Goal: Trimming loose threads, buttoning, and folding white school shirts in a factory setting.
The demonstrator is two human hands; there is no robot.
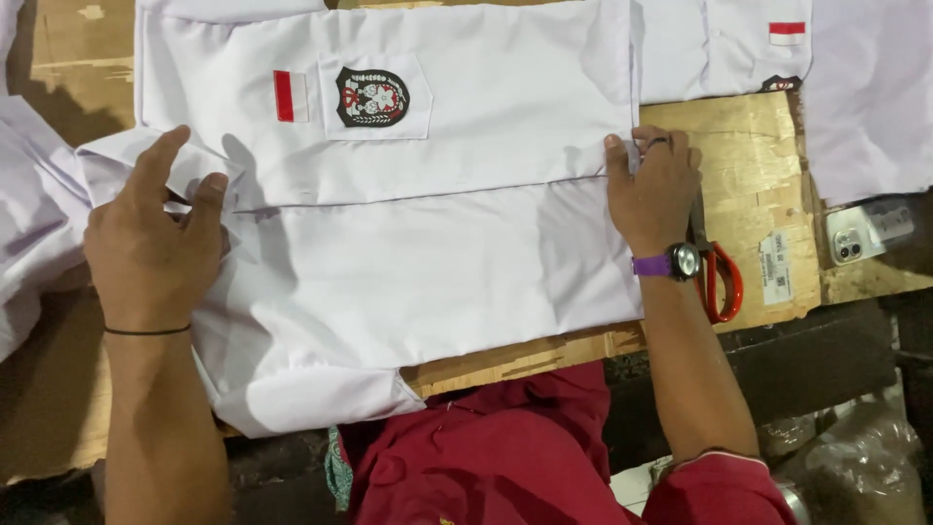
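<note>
A white shirt (418,262) lies spread flat across a wooden table (748,165), with a chest pocket bearing a dark crest badge (372,97) and a small red-and-white patch (290,95) beside it. My left hand (155,243) pinches the shirt's collar end at the left, thumb and fingers closed on the cloth. At the right, my right hand (653,190) presses on the shirt's hem edge, fingers curled over the front opening. That wrist wears a watch with a purple strap (671,262); the left wrist has a thin black band.
Red-handled scissors (721,282) lie on the table just right of my right wrist. A phone (865,231) sits at the far right edge. Another white shirt with a red-and-white patch (787,33) lies at the top right. More white cloth (29,214) hangs at the left.
</note>
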